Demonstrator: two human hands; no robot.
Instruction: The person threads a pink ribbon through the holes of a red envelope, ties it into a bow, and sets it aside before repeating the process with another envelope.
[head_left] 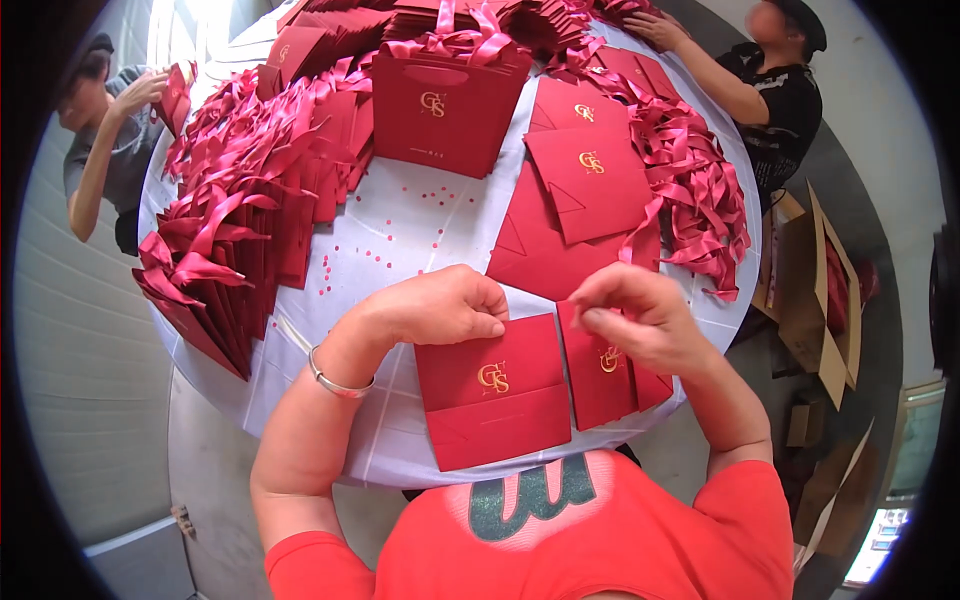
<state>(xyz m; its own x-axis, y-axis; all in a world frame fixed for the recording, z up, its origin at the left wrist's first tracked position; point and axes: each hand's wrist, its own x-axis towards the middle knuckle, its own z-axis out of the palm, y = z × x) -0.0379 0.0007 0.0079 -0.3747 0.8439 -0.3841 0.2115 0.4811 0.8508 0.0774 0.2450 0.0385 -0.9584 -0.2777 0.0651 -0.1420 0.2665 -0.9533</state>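
Observation:
A flat red paper gift bag [497, 425] with a gold emblem lies at the table's near edge, its lower part creased across. My left hand [462, 305] is closed on its top edge, thumb in front and fingers curled behind. Just to the right, more flat red bags [605, 385] overlap one another. Above these my right hand [640, 315] is raised with thumb and fingers pinched together. Whatever sits in that pinch, if anything, is too small to make out. Beyond my hands lies a spread of flat red bags [600, 185].
A white-covered round table [400, 215] carries scattered red dots. Bags with pink ribbon handles [230, 200] crowd the left; loose ribbons [695, 190] heap at right. A stack of bags [440, 110] stands ahead. Two people [775, 100] work across the table. Open cardboard boxes [815, 290] stand right.

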